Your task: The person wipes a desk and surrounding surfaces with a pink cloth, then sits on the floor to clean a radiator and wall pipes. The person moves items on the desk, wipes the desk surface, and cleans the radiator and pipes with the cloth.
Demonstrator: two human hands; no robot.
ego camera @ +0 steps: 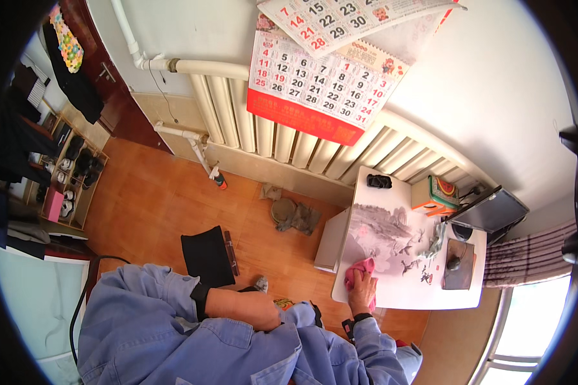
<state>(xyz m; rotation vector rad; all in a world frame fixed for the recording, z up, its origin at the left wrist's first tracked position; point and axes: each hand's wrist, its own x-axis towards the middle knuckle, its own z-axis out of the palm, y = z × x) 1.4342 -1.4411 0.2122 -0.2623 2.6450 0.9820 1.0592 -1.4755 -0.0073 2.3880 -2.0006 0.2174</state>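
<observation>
My right hand (362, 291) presses on a bunched pink cloth (358, 273) at the near left corner of a small white desk (455, 299). Its fingers are bent over the cloth, and one end hangs down beside the wrist. An ink-style landscape with birds is printed on the desktop. Across my lap lies my bare left forearm (241, 308); the left hand itself is hidden by the blue jacket (226, 351). Further along the desk are a crumpled clear plastic bag (434, 240) and a dark mouse (453, 262) on a mouse pad (465, 279).
A monitor (489, 209), a box (433, 195) and a black object (379, 181) stand along the desk's far side. Behind runs a radiator (284, 144) under a wall calendar (318, 91). On the floor are a black panel (207, 255), a round container (283, 210) and a bottle (220, 180).
</observation>
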